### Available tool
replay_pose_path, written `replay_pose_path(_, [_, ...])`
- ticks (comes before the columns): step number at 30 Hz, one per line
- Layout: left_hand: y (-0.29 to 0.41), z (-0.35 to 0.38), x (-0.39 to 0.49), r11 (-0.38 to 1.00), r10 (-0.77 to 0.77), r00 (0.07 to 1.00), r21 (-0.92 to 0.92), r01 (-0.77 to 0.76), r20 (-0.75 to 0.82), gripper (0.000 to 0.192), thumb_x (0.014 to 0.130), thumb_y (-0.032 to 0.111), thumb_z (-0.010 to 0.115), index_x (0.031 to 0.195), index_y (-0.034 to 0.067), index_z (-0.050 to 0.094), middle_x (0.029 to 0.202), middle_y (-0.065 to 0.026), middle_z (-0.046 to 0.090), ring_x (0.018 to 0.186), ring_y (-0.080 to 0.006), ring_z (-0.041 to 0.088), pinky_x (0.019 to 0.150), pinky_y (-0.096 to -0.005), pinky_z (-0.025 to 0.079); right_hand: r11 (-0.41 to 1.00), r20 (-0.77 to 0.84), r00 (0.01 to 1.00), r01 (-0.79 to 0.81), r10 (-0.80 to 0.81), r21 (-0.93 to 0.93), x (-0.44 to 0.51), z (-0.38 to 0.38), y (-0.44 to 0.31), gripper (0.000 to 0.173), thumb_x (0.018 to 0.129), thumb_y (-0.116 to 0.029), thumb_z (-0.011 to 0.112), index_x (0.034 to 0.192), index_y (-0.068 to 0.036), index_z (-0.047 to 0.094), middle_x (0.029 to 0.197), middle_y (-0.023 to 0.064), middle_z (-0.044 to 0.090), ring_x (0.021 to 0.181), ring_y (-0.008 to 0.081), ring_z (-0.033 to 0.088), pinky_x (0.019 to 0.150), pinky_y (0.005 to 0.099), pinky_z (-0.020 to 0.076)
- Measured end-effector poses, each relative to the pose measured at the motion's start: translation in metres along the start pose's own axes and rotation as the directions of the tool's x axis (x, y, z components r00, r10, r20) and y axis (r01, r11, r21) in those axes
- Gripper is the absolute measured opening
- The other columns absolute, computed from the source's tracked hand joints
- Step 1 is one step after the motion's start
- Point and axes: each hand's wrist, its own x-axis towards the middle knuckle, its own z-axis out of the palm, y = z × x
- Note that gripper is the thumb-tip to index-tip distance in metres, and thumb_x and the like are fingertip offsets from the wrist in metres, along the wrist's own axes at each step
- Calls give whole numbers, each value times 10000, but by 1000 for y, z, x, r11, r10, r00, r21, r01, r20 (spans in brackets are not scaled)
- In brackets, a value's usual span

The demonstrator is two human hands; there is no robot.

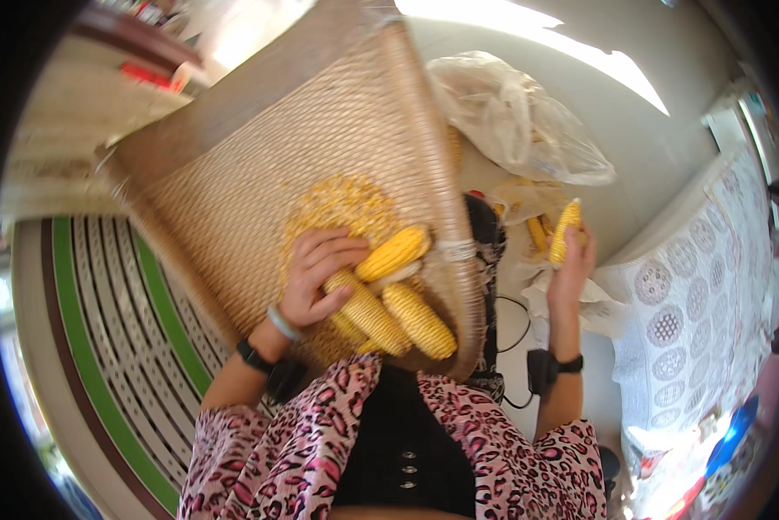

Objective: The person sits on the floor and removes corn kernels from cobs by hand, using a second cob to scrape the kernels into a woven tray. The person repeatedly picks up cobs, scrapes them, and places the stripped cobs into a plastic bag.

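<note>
A woven winnowing basket (233,149) rests tilted across my lap. My left hand (321,276) lies in it with fingers curved over the upper end of a corn cob (367,315); whether it grips the cob is hard to tell. Beside that hand are another corn cob (395,253) and a paler cob (422,322). Loose corn kernels (347,201) are heaped just beyond my fingers. Out to the right of the basket, my right hand (576,253) holds an upright yellow corn cob (566,231).
A translucent plastic bag (513,123) lies on the floor beyond the basket's right edge, with more cobs (537,234) near it. Patterned cloth (682,299) hangs at the right. A green-striped surface (110,351) is at the left. A dark cable (526,325) loops beside my right wrist.
</note>
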Motion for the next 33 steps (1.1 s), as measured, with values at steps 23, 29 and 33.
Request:
replay_pose_path(23, [-49, -73, -37, 802, -184, 741, 337, 493, -646, 501, 907, 173, 792, 1390, 155, 657, 1540, -89, 559, 1484, -352, 424, 1221, -520, 305, 302, 733, 621, 781, -278, -547, -128, 96, -67, 708, 899, -140, 779, 1522, -4, 472, 1412, 214, 553, 1271, 388, 568, 1091, 469, 464])
replay_pose_path(29, [-58, -101, -73, 664, -198, 702, 433, 610, -684, 905, 836, 166, 850, 1625, 245, 414, 1751, -158, 215, 1618, -379, 174, 1279, -565, 191, 242, 732, 598, 802, -328, -546, -138, 99, -63, 730, 887, -93, 744, 1537, 25, 432, 1411, 241, 537, 1298, 421, 549, 1113, 473, 444])
replay_pose_path(33, [-63, -111, -95, 670, -337, 625, 287, 685, -704, 1058, 893, 41, 765, 1718, 235, 133, 1733, -232, 235, 1584, -402, 273, 1249, -479, 319, 264, 730, 615, 788, -298, -556, -141, 96, -62, 727, 893, -77, 732, 1536, 38, 414, 1424, 252, 521, 1312, 426, 539, 1126, 474, 437])
